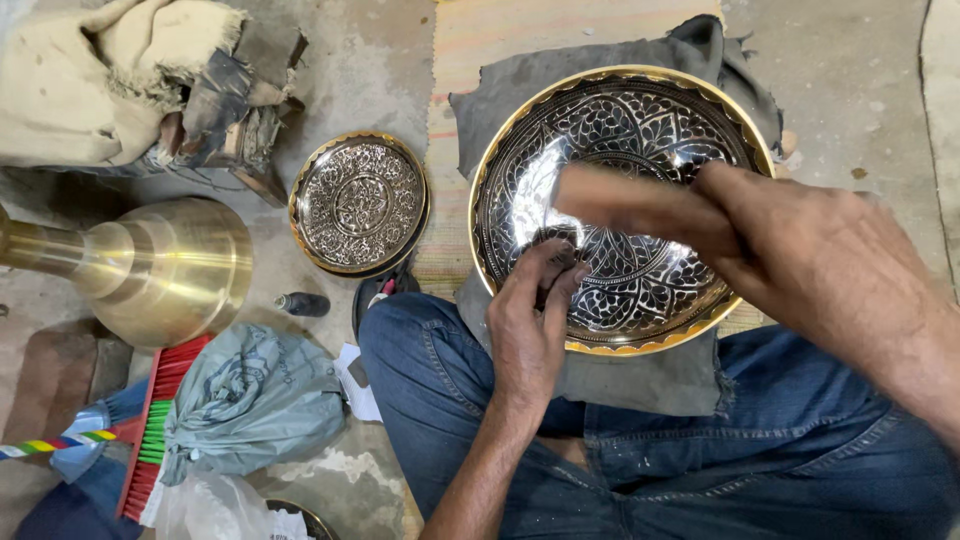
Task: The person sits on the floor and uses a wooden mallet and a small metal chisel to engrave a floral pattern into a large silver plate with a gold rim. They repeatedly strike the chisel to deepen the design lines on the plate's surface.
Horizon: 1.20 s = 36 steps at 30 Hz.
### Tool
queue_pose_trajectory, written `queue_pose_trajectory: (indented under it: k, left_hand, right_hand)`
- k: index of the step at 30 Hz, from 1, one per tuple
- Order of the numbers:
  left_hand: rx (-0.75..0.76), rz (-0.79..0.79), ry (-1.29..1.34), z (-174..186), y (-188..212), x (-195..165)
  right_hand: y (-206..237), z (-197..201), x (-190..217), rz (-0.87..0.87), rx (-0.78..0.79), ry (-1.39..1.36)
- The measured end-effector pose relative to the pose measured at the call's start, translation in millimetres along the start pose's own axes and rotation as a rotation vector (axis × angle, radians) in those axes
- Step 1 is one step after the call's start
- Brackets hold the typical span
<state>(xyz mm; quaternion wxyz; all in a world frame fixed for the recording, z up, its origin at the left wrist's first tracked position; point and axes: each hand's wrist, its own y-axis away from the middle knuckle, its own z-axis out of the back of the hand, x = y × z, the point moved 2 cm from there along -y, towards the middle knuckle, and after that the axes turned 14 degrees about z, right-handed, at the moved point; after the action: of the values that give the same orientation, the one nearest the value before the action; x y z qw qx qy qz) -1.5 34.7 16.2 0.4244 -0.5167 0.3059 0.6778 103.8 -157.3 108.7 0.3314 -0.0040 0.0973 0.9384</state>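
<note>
On the lap, over a grey cloth (640, 375), sits a big round engraved brass bowl (620, 130), shiny with black floral pattern. Left hand (528, 325) pinches its near rim; right hand (800, 255) is blurred, grip unclear. Smaller engraved plate (360, 203) lies on the concrete floor (860, 80).

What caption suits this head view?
Left hand and right hand work inside a large engraved brass bowl resting on grey cloth over the lap.

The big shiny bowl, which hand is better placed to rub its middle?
Probably the right hand: its fingers stretch across the big bowl over its middle. The left hand is down at the near rim.
</note>
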Motion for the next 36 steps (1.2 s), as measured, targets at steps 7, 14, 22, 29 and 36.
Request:
queue_pose_trajectory:
  k: [7, 14, 22, 29, 36]
  left_hand:
    - [0.005, -0.006, -0.028, 2, -2, -1]
    - [0.005, -0.039, -0.031, 1, 0, 4]
    - [0.017, 0.013, -0.057, -1, 0, 10]
    - [0.027, 0.035, -0.075, -1, -2, 6]
    - [0.032, -0.012, -0.055, 2, -3, 2]
  right_hand:
    - [1, 2, 2, -0.062, 0.064, 0.012]
    - [4, -1, 2, -0.079, 0.005, -0.045]
    - [1, 0, 6, -0.034, 0.064, 0.087]
    - [0, -3, 5, 0.008, 0.042, 0.215]
    - [6, -8, 1, 0.018, -0.118, 0.038]
